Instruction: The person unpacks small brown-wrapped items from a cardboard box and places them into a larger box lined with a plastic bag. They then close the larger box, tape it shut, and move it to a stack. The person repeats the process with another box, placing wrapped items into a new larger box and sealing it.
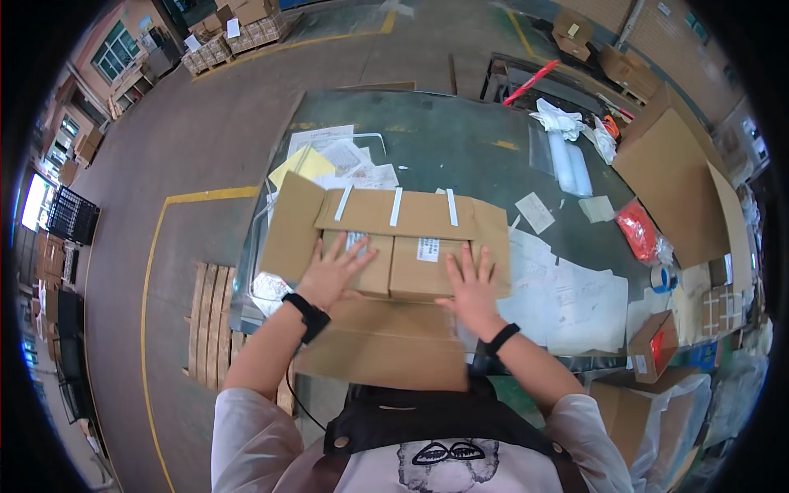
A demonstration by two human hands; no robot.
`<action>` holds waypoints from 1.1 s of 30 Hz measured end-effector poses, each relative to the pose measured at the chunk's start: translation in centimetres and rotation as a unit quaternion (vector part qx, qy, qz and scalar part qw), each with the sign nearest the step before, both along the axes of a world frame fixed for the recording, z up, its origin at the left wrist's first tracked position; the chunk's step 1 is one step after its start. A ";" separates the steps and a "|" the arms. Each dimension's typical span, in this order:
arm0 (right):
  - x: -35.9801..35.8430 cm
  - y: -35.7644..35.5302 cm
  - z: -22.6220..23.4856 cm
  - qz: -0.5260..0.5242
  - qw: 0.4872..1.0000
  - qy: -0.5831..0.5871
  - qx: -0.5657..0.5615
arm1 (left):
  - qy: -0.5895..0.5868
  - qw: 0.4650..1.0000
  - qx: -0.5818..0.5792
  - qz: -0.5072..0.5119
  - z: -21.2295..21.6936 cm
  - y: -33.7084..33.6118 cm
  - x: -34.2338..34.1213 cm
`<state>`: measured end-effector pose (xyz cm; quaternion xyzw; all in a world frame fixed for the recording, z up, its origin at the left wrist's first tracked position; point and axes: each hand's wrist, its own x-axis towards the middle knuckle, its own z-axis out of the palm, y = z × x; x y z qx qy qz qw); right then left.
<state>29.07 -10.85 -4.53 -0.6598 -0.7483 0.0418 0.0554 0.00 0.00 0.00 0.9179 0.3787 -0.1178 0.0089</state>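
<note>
Brown corrugated cardboard carton (pixel 386 246), flaps folded outward, sits before us on the dark green worktable (pixel 460 140). Inside we count two smaller brown cardboard boxes side by side: the left inner box (pixel 367 267) and the right inner box (pixel 423 267), the latter bearing a white label.

Our left hand (pixel 330 275) lies flat on the left inner box, fingers spread, gripping nothing. Our right hand (pixel 471 287) lies flat at the right inner box's right edge, fingers likewise spread and holding nothing. Each wrist carries a black band.

The near flap (pixel 382 341) of the carton hangs toward us over the table edge; the far flap (pixel 394 212) carries three white tape strips.

Loose white and yellow paper sheets (pixel 337 164) lie beyond the carton, more white sheets (pixel 575 300) to its right. A wooden pallet (pixel 209 320) rests on the floor to the left.
</note>
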 end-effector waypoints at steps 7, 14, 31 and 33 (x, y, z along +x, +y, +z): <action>-6.6 0.5 5.2 0.022 0.992 0.092 -0.084 | 0.132 0.986 0.094 0.033 1.6 6.4 -2.9; -0.4 10.3 3.1 0.121 0.940 0.293 -0.125 | -0.193 0.976 0.022 0.100 11.9 0.3 -11.0; 0.3 21.0 6.0 0.003 0.980 -0.037 -0.197 | -0.551 0.335 -0.479 0.595 -1.9 -1.9 9.1; -2.8 21.1 6.7 -0.004 0.981 0.011 -0.195 | -0.510 0.346 -0.425 0.663 -6.6 -2.3 8.8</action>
